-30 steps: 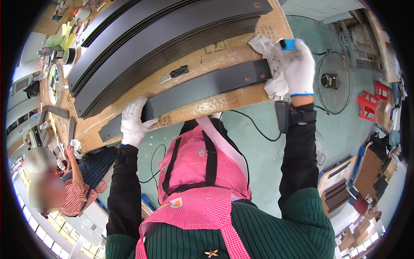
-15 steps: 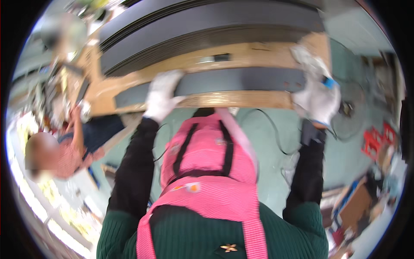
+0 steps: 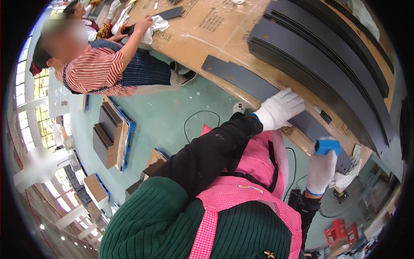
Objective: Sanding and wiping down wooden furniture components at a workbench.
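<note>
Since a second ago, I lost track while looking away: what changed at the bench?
The right hand came off the strip's end, carrying the blue block toward the body. The view swung left, bringing a seated person into sight. The left hand stays flat on the dark strip; the stacked strips are unmoved.

Both my gloved hands out in front

My left hand (image 3: 279,108), in a white glove, lies flat with fingers spread, palm down, the black-sleeved arm stretched forward. My right hand (image 3: 321,168), also white-gloved with a blue cuff band, is closed in a fist, raised upright on a bent wrist, lower right of the left.
</note>
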{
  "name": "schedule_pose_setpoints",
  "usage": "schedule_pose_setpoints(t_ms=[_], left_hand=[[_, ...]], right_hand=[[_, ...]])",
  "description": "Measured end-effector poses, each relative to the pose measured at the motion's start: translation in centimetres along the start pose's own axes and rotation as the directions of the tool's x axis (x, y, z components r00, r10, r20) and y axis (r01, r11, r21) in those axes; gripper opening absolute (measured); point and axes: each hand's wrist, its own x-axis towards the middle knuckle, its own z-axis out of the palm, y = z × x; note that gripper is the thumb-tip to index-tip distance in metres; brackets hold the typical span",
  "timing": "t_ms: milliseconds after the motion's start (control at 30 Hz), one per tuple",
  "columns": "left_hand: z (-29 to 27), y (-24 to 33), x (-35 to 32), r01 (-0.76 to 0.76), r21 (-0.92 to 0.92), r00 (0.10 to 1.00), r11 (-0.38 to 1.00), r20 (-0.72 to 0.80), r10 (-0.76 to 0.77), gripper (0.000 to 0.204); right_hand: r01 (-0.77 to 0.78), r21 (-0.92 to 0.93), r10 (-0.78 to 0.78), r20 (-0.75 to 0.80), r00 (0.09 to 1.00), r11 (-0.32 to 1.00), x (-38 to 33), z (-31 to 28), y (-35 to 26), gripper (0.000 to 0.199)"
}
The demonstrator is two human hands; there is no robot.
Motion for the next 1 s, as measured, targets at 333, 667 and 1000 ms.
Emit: schedule_pose_setpoints(t_ms=[333,667,1000], left_hand=[[0.6,0.4,-0.7,0.007,-0.001,0.989,1.0,-0.145,-0.007,0.044],[-3.5,-1.7,5.8,0.071,-0.178,0.919,0.981,0.393,0.004,0.051],[-3.8,-2.3,7.0,0.122,-0.087,0.896,0.989,0.438,-0.072,0.053]], right_hand=[[-0.109,-0.423,0.046,-0.156,0.987,0.9,3.1,12.6,3.9,0.039],[0.056,-0.11,-0.087,-0.305,0.948,0.992,-2.9,10.3,4.3,0.051],[0.147,-0.055,-0.157,-0.393,0.906,0.988,-6.3,9.1,4.2,0.033]])
